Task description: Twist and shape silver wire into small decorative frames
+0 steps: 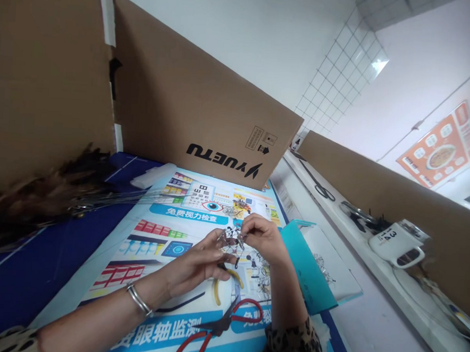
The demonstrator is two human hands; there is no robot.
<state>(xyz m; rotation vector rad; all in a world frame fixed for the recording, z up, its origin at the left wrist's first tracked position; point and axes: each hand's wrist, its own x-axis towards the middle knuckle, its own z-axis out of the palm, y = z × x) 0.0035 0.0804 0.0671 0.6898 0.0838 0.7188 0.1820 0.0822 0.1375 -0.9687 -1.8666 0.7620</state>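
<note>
My left hand (195,264), a bracelet on its wrist, holds a small tangled silvery wire piece (231,240) with dark bits between its fingers. From the other side, my right hand (265,239) pinches the edge of the same piece, thumb and fingertips together. Just under my left fingers lies a yellow-handled tool (234,278), partly hidden by them. Red-handled scissors (220,324) rest nearer to me on the printed sheet. More tangled wire pieces (262,278) are on the sheet beside my right forearm.
A teal box (309,265) with wire pieces inside stands at the right. Along the ledge are a white mug (394,244) and dark scissors (324,191). Brown feathery material (39,190) with long wires lies at the left. Cardboard panels (184,88) wall in the back.
</note>
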